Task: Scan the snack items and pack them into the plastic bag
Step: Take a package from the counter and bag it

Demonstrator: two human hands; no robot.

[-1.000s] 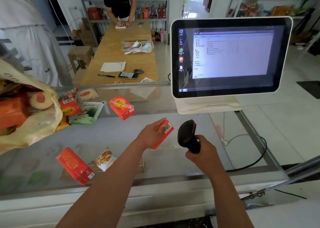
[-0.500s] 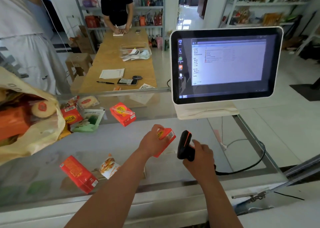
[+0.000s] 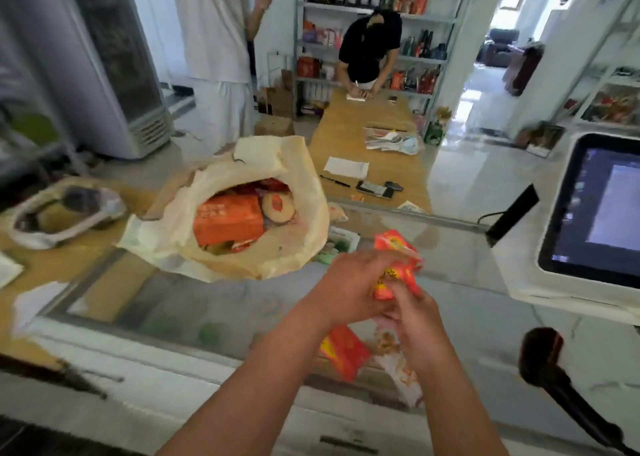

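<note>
- The left hand [image 3: 346, 291] is gripping a red snack packet [image 3: 398, 258], its fingers curling round the near end. Motion blur is smearing the print.
- The right hand [image 3: 417, 327] is meeting the packet from below. Its fingertips seem to be pinching the lower edge, though blur is making the contact hard to read.
- Up and left of the grip, the plastic bag [image 3: 304, 192] is gaping toward the camera, showing an orange box [image 3: 227, 218] and a round pastry [image 3: 278, 206]. These are hiding most of what lies beneath them.
- Directly beneath the grip, a red box [image 3: 343, 351] and a pale snack pouch [image 3: 398, 372] are lying on the glass counter [image 3: 214, 303], partly covered by the wrists.
- Down and right of the grip, the scanner [image 3: 540, 355] is lying unheld, its handle running toward the frame's corner.
- Far right of the grip, the frame edge is cutting off the monitor [image 3: 595, 213].
</note>
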